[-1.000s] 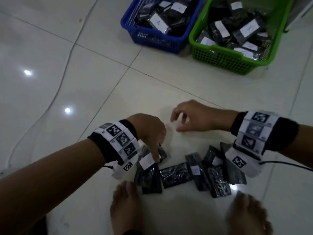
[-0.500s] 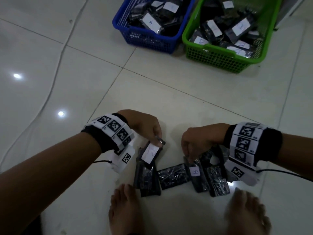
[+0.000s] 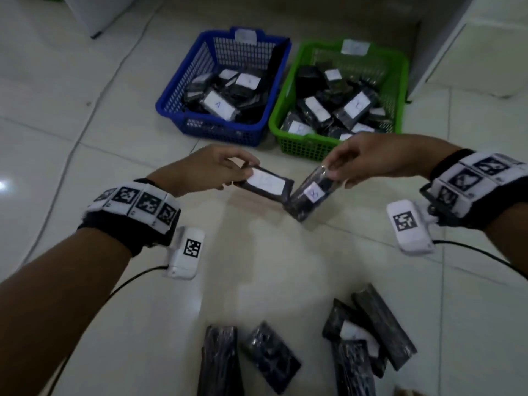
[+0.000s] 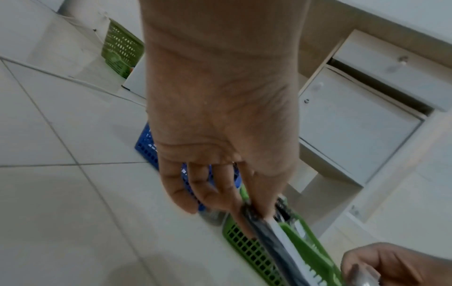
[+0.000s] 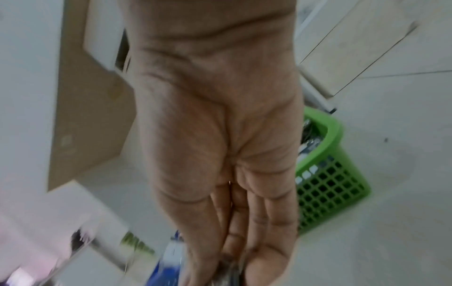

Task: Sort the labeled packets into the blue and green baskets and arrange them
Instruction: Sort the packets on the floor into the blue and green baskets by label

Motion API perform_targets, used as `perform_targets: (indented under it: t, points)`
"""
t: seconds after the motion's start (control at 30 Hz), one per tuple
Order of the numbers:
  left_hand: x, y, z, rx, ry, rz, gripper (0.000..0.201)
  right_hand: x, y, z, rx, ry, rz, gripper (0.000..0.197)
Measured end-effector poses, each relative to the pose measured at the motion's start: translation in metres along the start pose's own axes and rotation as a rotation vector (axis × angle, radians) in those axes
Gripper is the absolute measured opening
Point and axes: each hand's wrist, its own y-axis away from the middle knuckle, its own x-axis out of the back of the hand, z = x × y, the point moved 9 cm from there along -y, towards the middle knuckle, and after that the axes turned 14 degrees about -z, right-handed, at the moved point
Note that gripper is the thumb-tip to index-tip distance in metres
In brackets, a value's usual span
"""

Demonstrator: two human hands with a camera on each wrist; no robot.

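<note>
Both hands have come up off the pile since half a second back, each carrying a packet toward the baskets. Left hand [image 3: 205, 170] pinches one end of a black packet [image 3: 267, 185], thumb on top and fingers under; it's held about level in the air, white label facing up. Right hand [image 3: 368, 158] pinches the top end of a second packet [image 3: 310, 195] that hangs tilted, its small label showing a handwritten mark I can't read. Where the two packets' ends come together in the head view, I can't tell whether they actually touch.

Blue basket [image 3: 200, 90] sits at about 12 o'clock from the hands, green basket [image 3: 400, 81] at 1 o'clock, touching side by side. Both already hold a jumble of black labeled packets, and each has a white tag on its far rim. From the head camera, the held packets hover over the floor [image 3: 85, 110] just short of the baskets' near walls.

Back at 6 o'clock, the leftover packets [image 3: 368, 338] lie on the white tiles: two down at 6 o'clock, and a small overlapping heap at 5 o'clock with one white label peeking out.

Left wrist view shows the packet edge-on between thumb and fingers, green basket mesh right behind it. Right wrist view is too blurry to make out the grip.

White cabinets [image 3: 485, 38] stand behind the baskets.
</note>
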Motion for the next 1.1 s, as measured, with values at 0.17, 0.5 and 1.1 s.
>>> perform_targets:
  t: [0.17,0.5,1.1]
  points:
    - [0.053,-0.041,0.033,-0.060,0.347,0.339,0.023,0.083,0.031,0.003,0.199,-0.398,0.356,0.024]
    - [0.072,-0.160,0.087,-0.129,0.674,0.510,0.034,0.174,0.015,0.028,0.452,-0.932,0.813,0.021]
    - [-0.034,-0.086,0.117,-0.348,-0.280,0.356,0.007,0.089,0.054,0.021,0.115,-0.120,0.820,0.012]
